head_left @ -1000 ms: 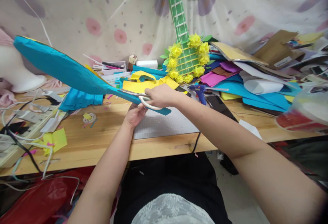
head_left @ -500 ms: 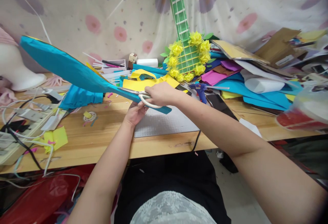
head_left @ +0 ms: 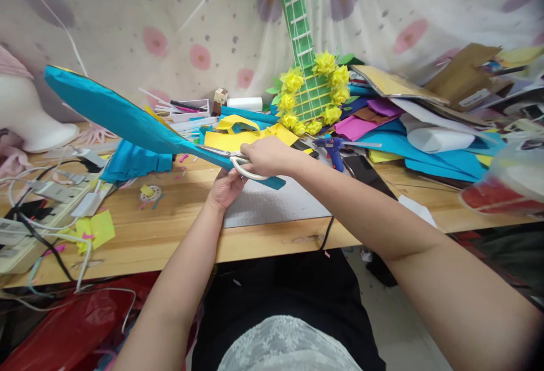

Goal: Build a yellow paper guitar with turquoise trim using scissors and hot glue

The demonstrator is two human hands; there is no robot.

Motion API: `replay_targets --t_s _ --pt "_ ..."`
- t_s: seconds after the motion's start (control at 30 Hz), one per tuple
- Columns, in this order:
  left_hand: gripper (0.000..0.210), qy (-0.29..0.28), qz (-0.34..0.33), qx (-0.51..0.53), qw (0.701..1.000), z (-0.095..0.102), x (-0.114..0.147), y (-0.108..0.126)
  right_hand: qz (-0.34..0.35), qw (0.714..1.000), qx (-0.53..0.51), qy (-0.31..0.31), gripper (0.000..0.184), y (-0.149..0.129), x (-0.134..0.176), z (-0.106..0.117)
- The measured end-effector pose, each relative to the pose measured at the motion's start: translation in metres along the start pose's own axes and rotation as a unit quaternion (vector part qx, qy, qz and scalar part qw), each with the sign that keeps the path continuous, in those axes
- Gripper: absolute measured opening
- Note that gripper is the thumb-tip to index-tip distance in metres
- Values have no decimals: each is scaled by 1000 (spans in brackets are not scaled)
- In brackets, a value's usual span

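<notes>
A long blue paper-covered piece (head_left: pixel 123 116), guitar-like with a wide body and narrow neck, is held tilted above the table, its broad end up at the left. Yellow shows along its upper edge. My left hand (head_left: pixel 227 188) grips the narrow part from below, thumb on the near side. In my right hand (head_left: pixel 267 158) are scissors with white handles (head_left: pixel 246 170); their blades lie along the top edge of the narrow part, pointing left. Whether the blades are parted is hard to see. Under the hands lies a grey cutting mat (head_left: pixel 276 207).
Yellow paper (head_left: pixel 250 136) lies behind the hands. A green guitar model with yellow flowers (head_left: pixel 312 93) leans on the curtain. Right of it are a blue glue gun (head_left: pixel 334 150) and stacked coloured paper (head_left: pixel 391 133). A power strip with cables (head_left: pixel 46 218) is at left.
The broad left end of the blue piece has dipped slightly and shifted a little to the right. Both hands and the scissors stay almost where they were.
</notes>
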State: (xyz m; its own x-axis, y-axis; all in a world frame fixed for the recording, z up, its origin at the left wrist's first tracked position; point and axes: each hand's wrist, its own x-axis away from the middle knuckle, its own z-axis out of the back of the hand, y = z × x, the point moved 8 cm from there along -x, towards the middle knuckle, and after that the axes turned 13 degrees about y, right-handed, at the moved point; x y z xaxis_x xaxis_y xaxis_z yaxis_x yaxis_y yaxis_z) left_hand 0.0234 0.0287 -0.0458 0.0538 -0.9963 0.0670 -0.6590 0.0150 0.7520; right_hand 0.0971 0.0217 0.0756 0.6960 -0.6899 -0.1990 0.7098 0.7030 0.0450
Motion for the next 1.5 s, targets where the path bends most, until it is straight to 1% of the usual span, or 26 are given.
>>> replay_targets --t_s 0.2,0.5,0.7,0.9,1.03,1.13,1.23,1.37,1.5 --pt "27 -8 -2 5 1000 1 0 0 6 1000 -6 1 52 -1 0 0" --pt "21 -13 -1 -2 1000 -2 2 1 5 999 -33 -25 55 -1 2 -2" --pt "21 -28 4 -1 1000 -6 4 0 9 1000 -22 -8 56 -1 5 0" --pt "23 -27 10 -14 999 -7 5 -2 21 999 -23 -6 58 -2 7 -2" --pt "24 -27 9 -17 999 -4 4 -3 20 999 -27 -3 61 -4 7 -1" --pt "21 -24 9 -17 1000 -1 3 -3 16 999 -33 -7 63 -4 7 -1" --pt "18 -18 9 -18 1000 0 3 -3 17 999 -35 -8 61 -5 7 -1" --pt "20 -4 15 -29 999 0 4 -4 15 999 -40 -8 57 -7 6 0" --pt "25 -13 20 -22 999 -3 5 -3 19 999 -43 -9 51 -9 6 1"
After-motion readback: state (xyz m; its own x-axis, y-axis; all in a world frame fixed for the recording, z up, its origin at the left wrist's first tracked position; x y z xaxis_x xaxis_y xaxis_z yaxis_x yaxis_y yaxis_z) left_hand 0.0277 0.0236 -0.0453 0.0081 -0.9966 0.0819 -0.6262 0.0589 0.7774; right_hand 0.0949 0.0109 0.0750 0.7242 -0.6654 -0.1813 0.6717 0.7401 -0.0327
